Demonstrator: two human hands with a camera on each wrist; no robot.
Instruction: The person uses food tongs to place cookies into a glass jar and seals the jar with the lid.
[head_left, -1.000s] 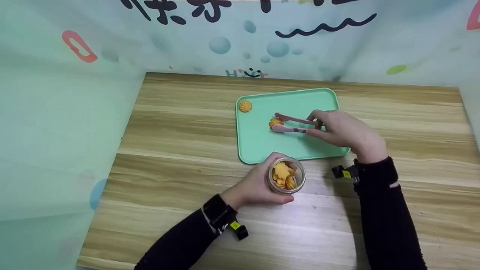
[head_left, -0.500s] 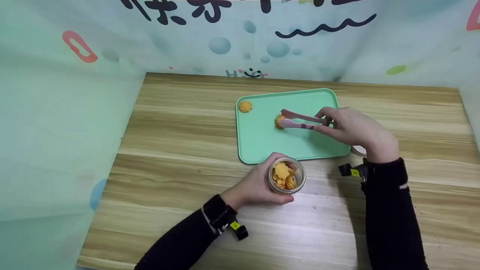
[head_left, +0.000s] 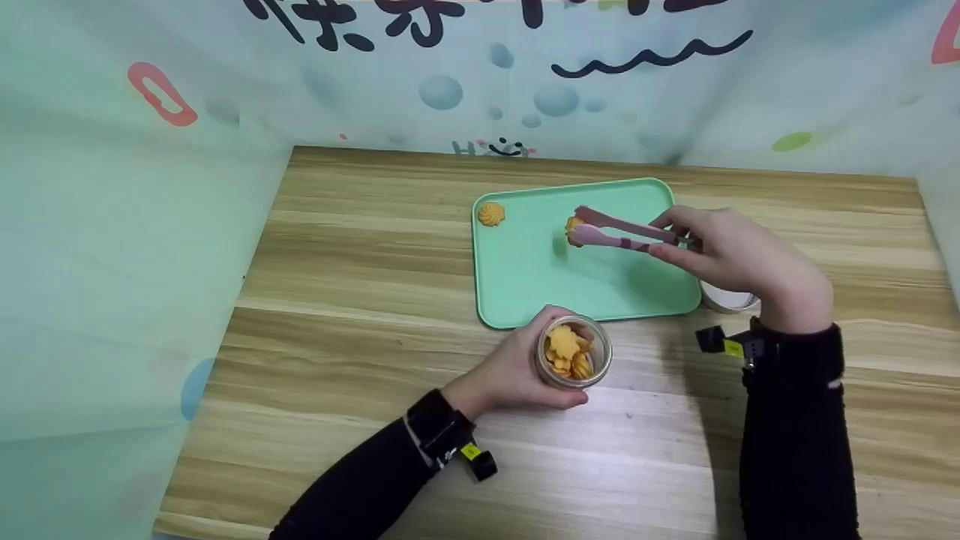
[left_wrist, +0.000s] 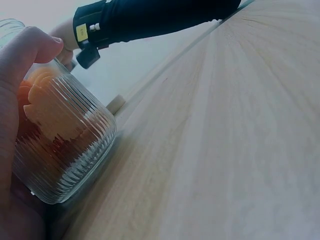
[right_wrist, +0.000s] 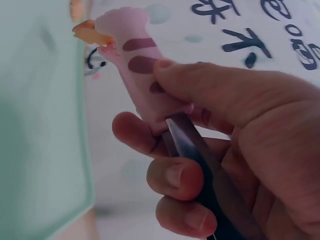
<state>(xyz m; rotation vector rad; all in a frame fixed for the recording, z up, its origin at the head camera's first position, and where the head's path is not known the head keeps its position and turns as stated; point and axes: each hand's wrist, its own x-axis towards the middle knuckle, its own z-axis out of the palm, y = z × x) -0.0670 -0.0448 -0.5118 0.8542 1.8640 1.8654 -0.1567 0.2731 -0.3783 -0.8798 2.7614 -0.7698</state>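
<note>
A ribbed glass jar (head_left: 604,352) with several cookies (head_left: 564,343) inside stands on the table, and my left hand (head_left: 517,371) grips its side. In the left wrist view, the thumb curls round the jar (left_wrist: 70,130) near its top. My right hand (head_left: 739,251) holds pink tongs (head_left: 626,226) between thumb and fingers. A swirled cookie (head_left: 574,231) is pinched in the tips of the tongs, raised over the green tray (head_left: 517,292). The right wrist view shows the striped pink tongs (right_wrist: 137,60) with the cookie (right_wrist: 92,34) at their end.
Another cookie (head_left: 491,214) lies in the tray's far left corner. A round whitish lid-like piece (head_left: 727,298) sits by the tray's right edge, partly under the right hand. The wooden table (head_left: 360,300) meets a printed cloth backdrop (head_left: 420,97) behind.
My right hand has moved right and slightly away from me, lifting the cookie in the tongs off the tray. The round whitish piece has come into view. My left hand and the jar stay put.
</note>
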